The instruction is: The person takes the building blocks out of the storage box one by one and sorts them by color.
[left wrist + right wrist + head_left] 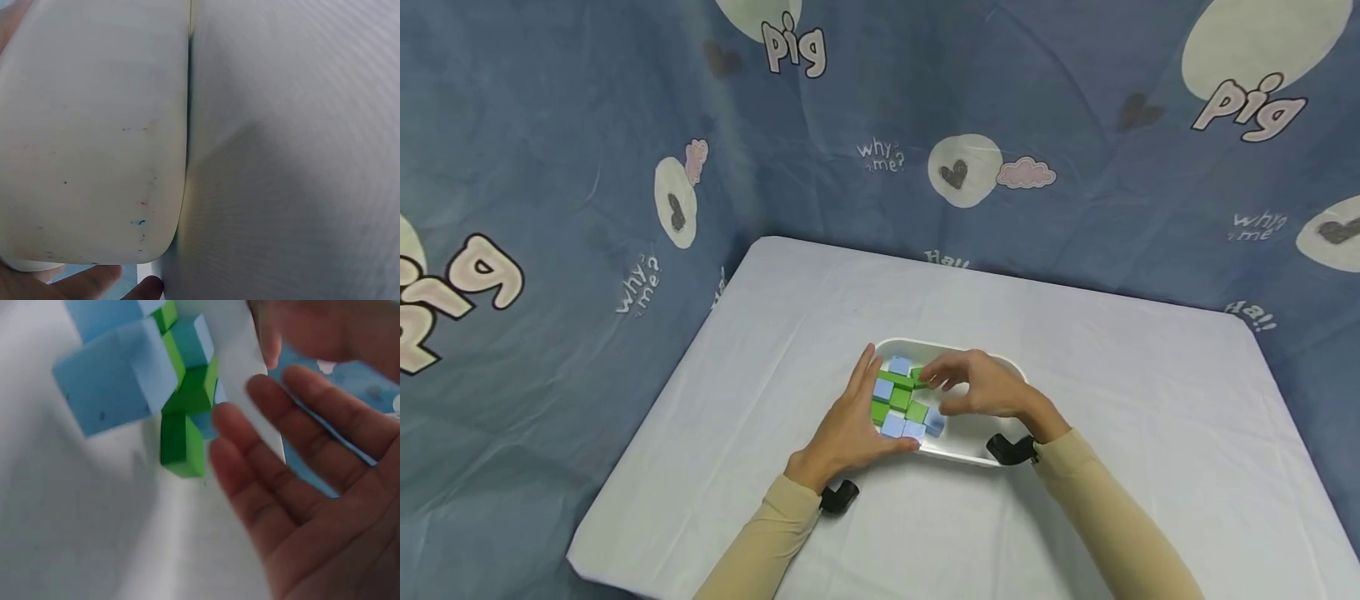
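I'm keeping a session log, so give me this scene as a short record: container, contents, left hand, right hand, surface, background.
Container: white rounded rectangular tray
Contents: light-blue cube-shaped blocks and green blocks, gathered toward the tray's left end in the head view
Left hand: left hand spread around that end, thumb along the near side
Right hand: right hand above the tray, fingers near a green block, holding nothing
Surface: white table
Background: blue printed fabric reading "pig" and "why me?"
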Tool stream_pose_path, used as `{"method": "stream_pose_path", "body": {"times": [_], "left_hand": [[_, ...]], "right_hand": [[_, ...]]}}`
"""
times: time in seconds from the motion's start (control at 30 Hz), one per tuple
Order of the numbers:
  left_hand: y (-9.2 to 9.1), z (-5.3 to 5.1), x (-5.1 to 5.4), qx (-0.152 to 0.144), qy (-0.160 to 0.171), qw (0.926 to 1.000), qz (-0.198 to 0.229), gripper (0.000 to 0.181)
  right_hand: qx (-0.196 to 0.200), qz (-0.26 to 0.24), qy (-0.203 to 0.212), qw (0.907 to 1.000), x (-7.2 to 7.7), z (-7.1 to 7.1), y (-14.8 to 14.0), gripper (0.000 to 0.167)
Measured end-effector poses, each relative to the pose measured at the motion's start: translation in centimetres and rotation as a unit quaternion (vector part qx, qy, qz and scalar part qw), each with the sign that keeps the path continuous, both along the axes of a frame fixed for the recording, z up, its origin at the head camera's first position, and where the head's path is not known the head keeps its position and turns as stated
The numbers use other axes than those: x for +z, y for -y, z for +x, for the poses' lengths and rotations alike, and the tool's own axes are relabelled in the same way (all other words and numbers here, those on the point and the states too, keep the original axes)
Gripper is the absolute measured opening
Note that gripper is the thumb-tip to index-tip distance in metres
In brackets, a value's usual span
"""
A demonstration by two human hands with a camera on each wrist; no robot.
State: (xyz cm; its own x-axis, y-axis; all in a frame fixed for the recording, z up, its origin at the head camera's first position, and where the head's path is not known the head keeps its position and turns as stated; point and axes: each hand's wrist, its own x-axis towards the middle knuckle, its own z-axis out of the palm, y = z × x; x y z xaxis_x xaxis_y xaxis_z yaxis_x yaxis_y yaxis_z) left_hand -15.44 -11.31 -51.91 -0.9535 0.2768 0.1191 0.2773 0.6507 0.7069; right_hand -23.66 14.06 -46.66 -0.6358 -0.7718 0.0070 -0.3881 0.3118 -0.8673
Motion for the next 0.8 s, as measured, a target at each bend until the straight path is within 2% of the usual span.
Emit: {"method": "stream_pose_path", "body": {"times": [0.13, 0.53, 0.67, 0.8], "left_hand": [[0.0, -0.1, 0.0, -0.005, -0.009, 0.9999, -0.002, 0.139], [-0.1, -0.1, -0.1, -0.004, -0.018, 0.9998, -0.001, 0.138], [-0.2, -0.1, -0.1, -0.005, -0.023, 0.9997, 0.003, 0.138], [-0.1, 0.0, -0.1, 0.002, -0.022, 0.9997, 0.007, 0.137]], "right_hand": [[0.024, -0.004, 0.042, 0.9988, -0.6, -0.3, 0.0, 0.046], [0.053, 0.006, 0.092, 0.9943, -2.1, -0.5, -0.4, 0.049], [0.068, 0.018, 0.088, 0.9936, -2.6, -0.7, -0.6, 0.050], [0.082, 0.037, 0.066, 0.9938, -3.1, -1.0, -0.4, 0.051]]}}
